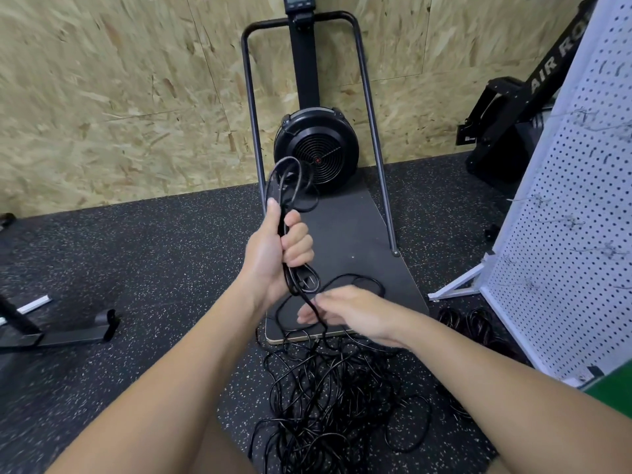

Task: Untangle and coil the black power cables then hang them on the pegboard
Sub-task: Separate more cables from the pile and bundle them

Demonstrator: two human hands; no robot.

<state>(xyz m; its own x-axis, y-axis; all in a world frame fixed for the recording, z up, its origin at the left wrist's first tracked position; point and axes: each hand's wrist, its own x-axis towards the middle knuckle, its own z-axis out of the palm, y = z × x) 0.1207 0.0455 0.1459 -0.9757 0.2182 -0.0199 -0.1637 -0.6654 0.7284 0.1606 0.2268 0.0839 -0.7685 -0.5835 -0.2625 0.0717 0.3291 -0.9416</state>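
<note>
My left hand (278, 244) is raised at the centre and grips a small bundle of black cable loops (289, 181) that stick out above and below the fist. One strand runs down from it to my right hand (349, 311), which is blurred; its fingers close on that strand just below the bundle. A large tangled pile of black power cables (328, 398) lies on the speckled floor under my forearms. The white pegboard (561, 241) with several metal hooks stands on its frame at the right.
A black fan-wheel exercise machine (316, 152) with a tubular frame and a dark base plate (345, 248) stands against the chipboard wall ahead. Coiled black cables (468, 323) lie at the pegboard's foot. A metal stand (61, 333) sits on the floor at left. Another black machine stands at upper right.
</note>
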